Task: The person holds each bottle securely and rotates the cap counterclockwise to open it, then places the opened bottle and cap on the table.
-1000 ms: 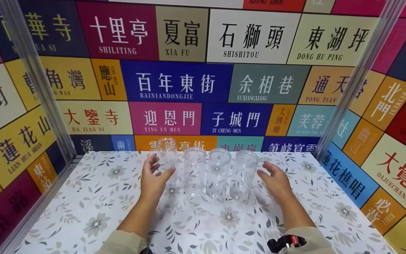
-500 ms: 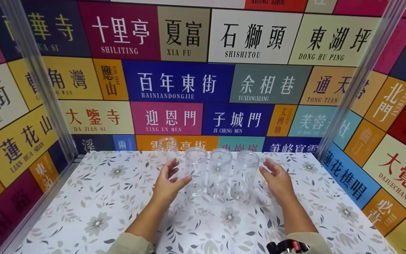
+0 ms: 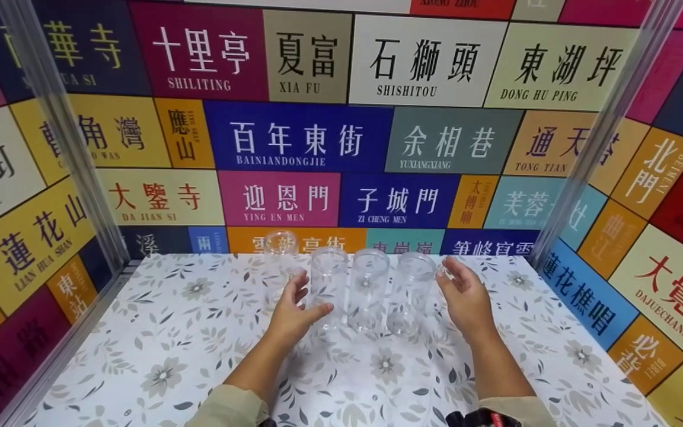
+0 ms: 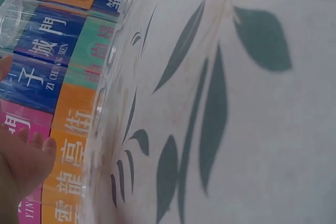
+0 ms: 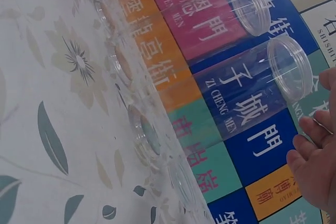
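Note:
Three clear plastic jars stand upright side by side in the head view: a left jar [image 3: 331, 276], a middle jar [image 3: 369, 290] and a right jar [image 3: 415, 290]. My left hand [image 3: 295, 314] is at the left jar, its fingers loosely bent and its thumb overlapping the jar's lower front. Beside the right jar is my right hand [image 3: 468, 299], fingers spread and lightly curved near the top. The right wrist view shows a clear jar [image 5: 247, 85] with the right hand [image 5: 315, 171] next to it. Neither hand grips anything.
A fourth clear jar [image 3: 281, 242] stands farther back at the left, partly behind the left hand. Leaf-and-flower patterned cloth [image 3: 163, 373] covers the table. Behind rises a wall of colourful sign panels [image 3: 300, 136], with clear upright posts [image 3: 602, 130] at the corners.
My left hand has moved right, from in front of the back-left jar to the left jar of the row. The right hand has barely shifted, and the jars stand where they were.

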